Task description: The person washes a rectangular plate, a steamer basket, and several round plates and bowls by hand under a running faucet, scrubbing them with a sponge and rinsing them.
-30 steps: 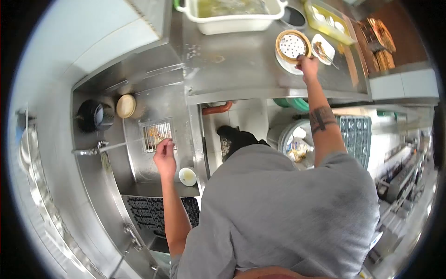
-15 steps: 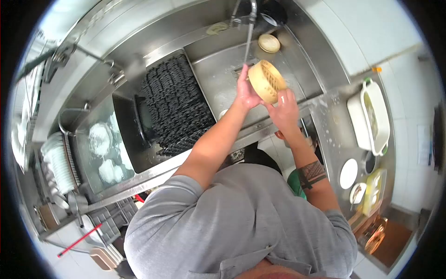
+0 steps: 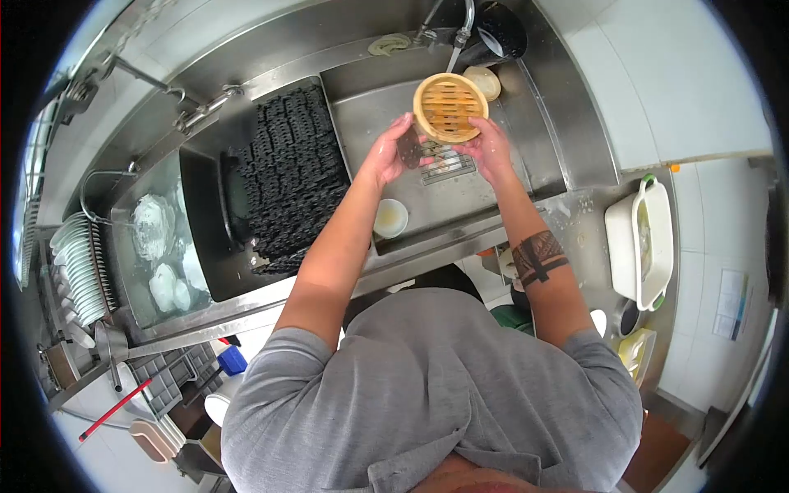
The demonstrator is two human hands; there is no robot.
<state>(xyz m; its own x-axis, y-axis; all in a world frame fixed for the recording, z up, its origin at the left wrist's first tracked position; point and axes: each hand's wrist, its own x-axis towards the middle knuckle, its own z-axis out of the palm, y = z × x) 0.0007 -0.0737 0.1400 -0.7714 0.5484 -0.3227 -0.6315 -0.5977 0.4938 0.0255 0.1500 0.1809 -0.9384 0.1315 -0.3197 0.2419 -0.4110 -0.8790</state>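
Two hands work over the sink, and the round bamboo steamer has just been turned so that its slats face the camera, where half a second ago more of its side wall showed. The right hand grips it by the edge nearest the person, thumb over the rim and fingers under it. The left hand has come away from the steamer's side and pinches a thin dark piece dotted with small marks, likely a liner with holes, which now shows apart from the slats. What it is made of, I cannot tell

The steamer is held up in the air, beside the running tap; whether the water lands on it or passes behind its far edge is hard to tell. As I judge it, the change matters because the slats are now exposed and the dotted piece can be handled by itself

Close behind the steamer sits a small pale round thing, with a black pot farther back. Below the hands are a metal drain grate and, nearer the person, a white bowl in the sink. A stack of black mats fills much of the space to the left
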